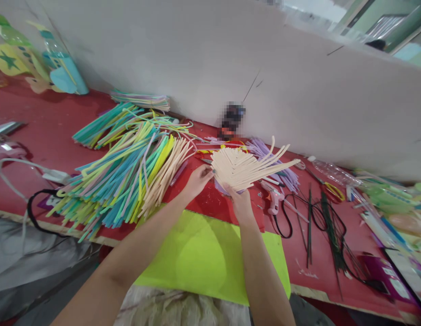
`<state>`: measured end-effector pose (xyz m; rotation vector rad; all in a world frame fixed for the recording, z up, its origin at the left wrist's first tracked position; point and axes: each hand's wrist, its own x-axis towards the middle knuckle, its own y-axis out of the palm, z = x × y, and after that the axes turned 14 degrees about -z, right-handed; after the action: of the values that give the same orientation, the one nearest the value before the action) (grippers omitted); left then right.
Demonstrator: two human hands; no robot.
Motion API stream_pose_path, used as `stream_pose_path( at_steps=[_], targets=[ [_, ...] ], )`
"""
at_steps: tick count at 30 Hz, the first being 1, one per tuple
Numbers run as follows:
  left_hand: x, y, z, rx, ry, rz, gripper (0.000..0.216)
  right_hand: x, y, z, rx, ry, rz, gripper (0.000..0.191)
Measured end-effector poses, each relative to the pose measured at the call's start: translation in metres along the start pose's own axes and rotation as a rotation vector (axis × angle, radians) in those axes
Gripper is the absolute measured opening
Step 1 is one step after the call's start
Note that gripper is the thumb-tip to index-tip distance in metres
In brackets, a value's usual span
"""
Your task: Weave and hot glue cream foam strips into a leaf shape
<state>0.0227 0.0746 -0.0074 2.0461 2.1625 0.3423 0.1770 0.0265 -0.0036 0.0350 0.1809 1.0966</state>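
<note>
A cream piece made of pipe cleaners point(235, 165), laid side by side in a chevron like a leaf or wing, is held up above the red work surface. Long loose stem ends fan out from its right side. My right hand point(240, 203) grips its lower edge, thumb on the front and fingers mostly hidden behind. My left hand point(198, 179) has its fingertips pinched together at the piece's left edge. A bit of purple shows under the piece, just above my right hand.
Pipe cleaners in many colours point(118, 176) are heaped on the left, with purple stems point(281, 172) behind the piece. A pink glue gun point(274, 199), yellow-handled scissors point(332, 192), and dark green wires point(329, 226) lie right. A lime-green sheet point(196, 258) hangs over the front edge.
</note>
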Motion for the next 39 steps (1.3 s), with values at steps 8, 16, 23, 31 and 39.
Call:
stream_pose_path(
  at_steps=[8, 16, 23, 31, 39],
  targets=[
    [0.001, -0.003, 0.0, 0.027, -0.017, -0.025, 0.04, -0.006, 0.001, 0.004, -0.015, 0.022, 0.021, 0.053],
    [-0.003, 0.0, -0.005, 0.008, -0.041, 0.011, 0.044, -0.001, 0.001, 0.003, 0.026, 0.052, -0.001, 0.054],
    [-0.003, 0.0, -0.007, 0.03, -0.034, -0.008, 0.042, 0.001, 0.0, 0.0, 0.013, 0.057, 0.015, 0.052],
    [-0.002, -0.002, -0.005, 0.077, -0.022, -0.073, 0.038, 0.0, 0.001, -0.001, -0.026, 0.017, 0.025, 0.057],
    [-0.01, 0.007, -0.007, 0.113, 0.008, -0.048, 0.042, -0.013, 0.009, 0.005, 0.004, -0.003, 0.041, 0.05]
  ],
)
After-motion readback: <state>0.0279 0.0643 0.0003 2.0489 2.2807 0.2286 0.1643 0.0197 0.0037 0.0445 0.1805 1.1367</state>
